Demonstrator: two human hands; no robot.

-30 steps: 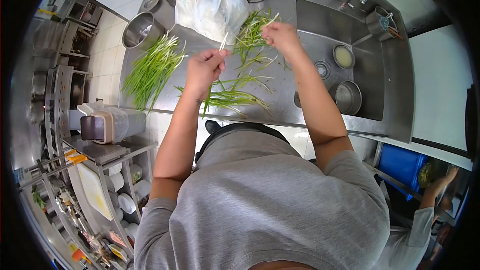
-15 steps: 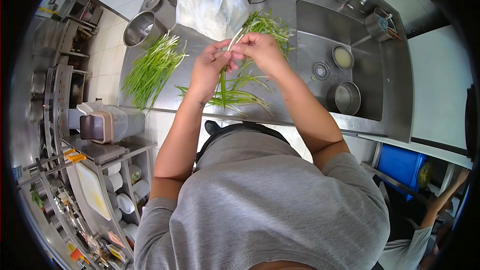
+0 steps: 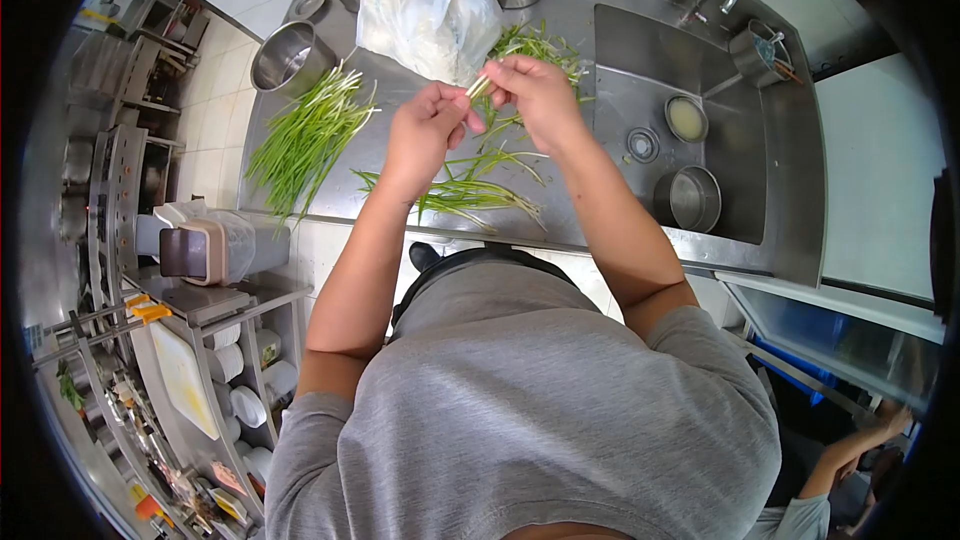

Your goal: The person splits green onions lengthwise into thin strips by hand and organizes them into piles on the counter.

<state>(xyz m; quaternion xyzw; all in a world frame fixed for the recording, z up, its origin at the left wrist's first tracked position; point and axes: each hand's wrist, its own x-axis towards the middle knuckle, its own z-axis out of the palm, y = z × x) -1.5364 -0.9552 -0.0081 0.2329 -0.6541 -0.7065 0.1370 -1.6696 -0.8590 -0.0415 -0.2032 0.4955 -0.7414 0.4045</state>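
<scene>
- In the head view, my left hand and my right hand come close together above the steel worktop, on my side of the white plastic bag.
- The fingers of my right hand are pinching the upper end of a few held stalks; the fingers of my left hand are curled and seem to pinch the lower end.
- These held stalks are by the near right corner of the bag. Their long axis slants, going away from me and to the right; where the green tips point I cannot tell, because my hands hide them.
- In my judgement, I am now picking over the pale end. The next move calls for a steady left hold and a gentle right pull, as so thin a stalk could break.
- Left of the bag, a neat bundle has its pale ends toward the bag and its green tips toward the near edge.
- Nearer to me than the bag, loose stalks lie rather crosswise, pale ends mostly to the right.
- Right of the bag, a green heap shows no single direction.
</scene>
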